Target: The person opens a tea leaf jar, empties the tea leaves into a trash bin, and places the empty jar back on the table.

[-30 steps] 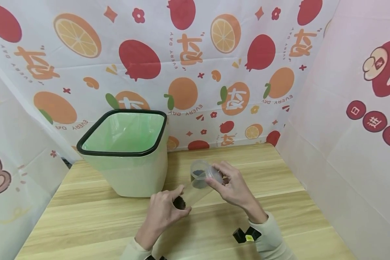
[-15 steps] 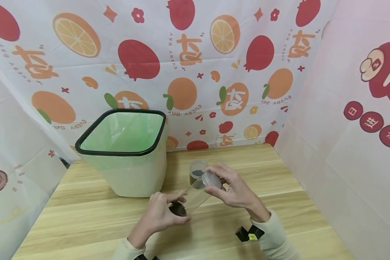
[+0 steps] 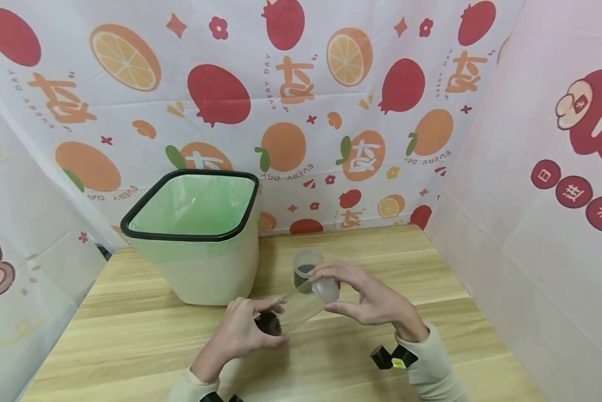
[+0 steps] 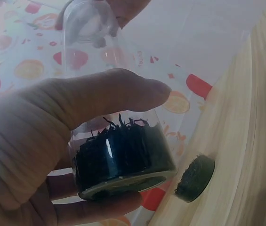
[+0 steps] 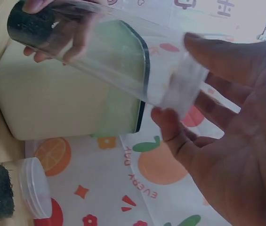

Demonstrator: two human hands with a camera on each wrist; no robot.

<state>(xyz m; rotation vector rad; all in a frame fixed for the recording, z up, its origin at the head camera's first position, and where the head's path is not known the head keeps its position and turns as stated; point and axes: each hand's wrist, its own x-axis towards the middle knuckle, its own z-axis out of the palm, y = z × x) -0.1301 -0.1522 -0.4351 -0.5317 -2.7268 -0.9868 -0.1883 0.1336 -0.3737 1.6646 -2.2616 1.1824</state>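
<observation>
A tall clear plastic jar (image 3: 299, 310) is held tilted above the table, its lid end raised to the right. Dark dry shreds, like tea leaves (image 4: 121, 153), fill its lower end. My left hand (image 3: 242, 328) grips the jar around that end, with the thumb across the front in the left wrist view. At the other end my right hand (image 3: 368, 293) holds the pale translucent lid (image 5: 185, 89) between thumb and fingers. The lid sits on the jar. Behind it a short lidded jar (image 3: 306, 271) with similar dark contents stands upright on the table.
A pale bin (image 3: 215, 273) with a black rim and green inside stands at the back left of the wooden table (image 3: 130, 346). Fruit-printed cloth (image 3: 301, 117) hangs behind, and more printed cloth (image 3: 501, 240) closes off the right side.
The tall jar and my left hand have shifted slightly left and down. My right hand has changed its hold around the lid, its wrist moving a little right, with the fingers spread wider.
</observation>
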